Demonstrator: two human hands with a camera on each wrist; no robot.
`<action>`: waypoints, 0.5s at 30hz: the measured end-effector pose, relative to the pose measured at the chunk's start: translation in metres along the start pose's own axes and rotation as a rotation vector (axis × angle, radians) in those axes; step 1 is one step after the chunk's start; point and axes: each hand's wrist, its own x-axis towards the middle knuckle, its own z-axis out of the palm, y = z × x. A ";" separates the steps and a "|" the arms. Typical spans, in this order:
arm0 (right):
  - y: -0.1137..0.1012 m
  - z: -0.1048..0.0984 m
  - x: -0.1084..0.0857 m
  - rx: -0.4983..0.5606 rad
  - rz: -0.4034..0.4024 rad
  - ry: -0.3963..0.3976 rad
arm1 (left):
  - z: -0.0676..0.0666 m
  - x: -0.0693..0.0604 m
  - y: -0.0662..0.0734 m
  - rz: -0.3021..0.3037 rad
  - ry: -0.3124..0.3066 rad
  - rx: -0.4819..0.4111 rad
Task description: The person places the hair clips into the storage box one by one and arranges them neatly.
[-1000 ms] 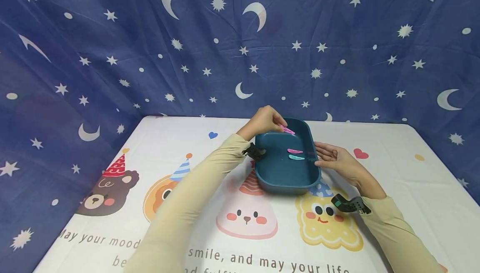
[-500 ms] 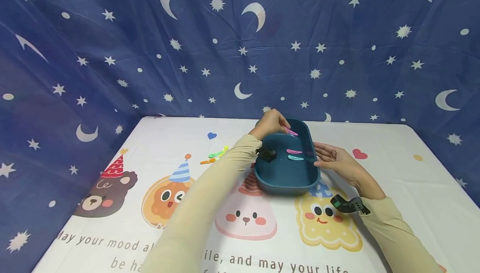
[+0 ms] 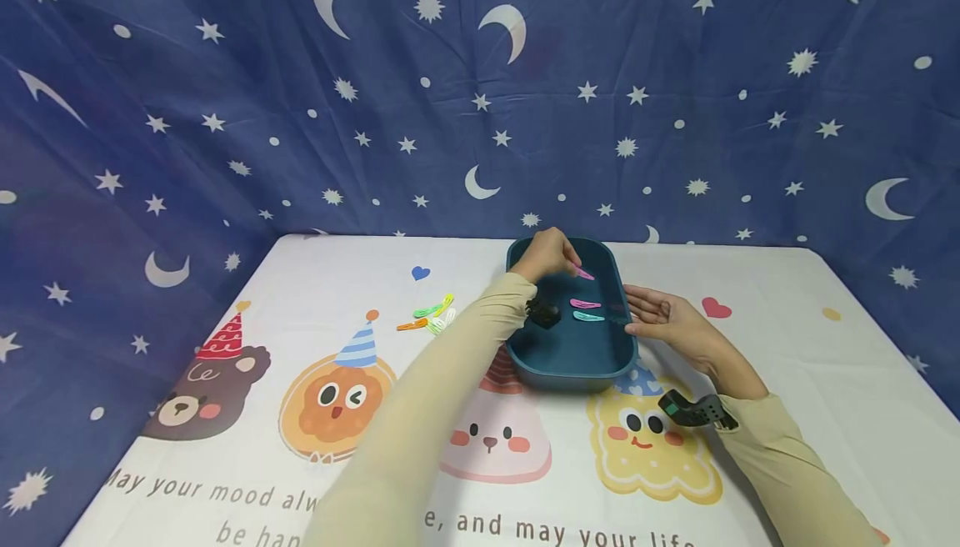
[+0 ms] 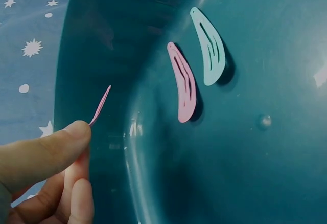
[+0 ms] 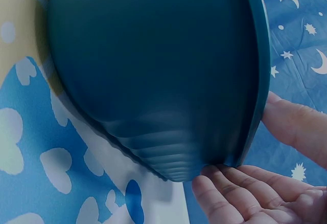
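Note:
In the head view my left hand [image 3: 550,253] is over the far part of a dark teal plastic box [image 3: 573,362]. Its thumb and index finger pinch a pink snap hair clip [image 4: 101,105], seen nearly edge-on in the left wrist view. On the box floor lie a second pink hair clip [image 4: 184,83] and a mint-green hair clip [image 4: 210,50], side by side. My right hand [image 3: 675,326] rests against the outside of the box's right wall, its fingers fairly straight and its thumb [image 5: 294,124] at the rim.
Left of the box, several hair clips lie together on the white printed tablecloth [image 3: 247,280], among them an orange clip [image 3: 412,324] and a green clip [image 3: 427,311]. My left sleeve [image 3: 435,397] passes close to them. A blue star-patterned cloth [image 3: 420,113] hangs behind the table.
My left hand has moved slightly right and down into the box with the pink hair clip. The loose clips on the tablecloth have come out from behind the left arm. The right hand stays put.

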 end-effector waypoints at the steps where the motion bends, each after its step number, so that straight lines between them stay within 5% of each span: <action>1: 0.000 0.000 0.000 0.001 -0.001 -0.001 | 0.001 0.000 0.000 -0.005 0.000 -0.004; 15: -0.001 0.001 0.000 0.006 -0.002 0.004 | 0.018 0.004 -0.004 -0.043 -0.021 0.024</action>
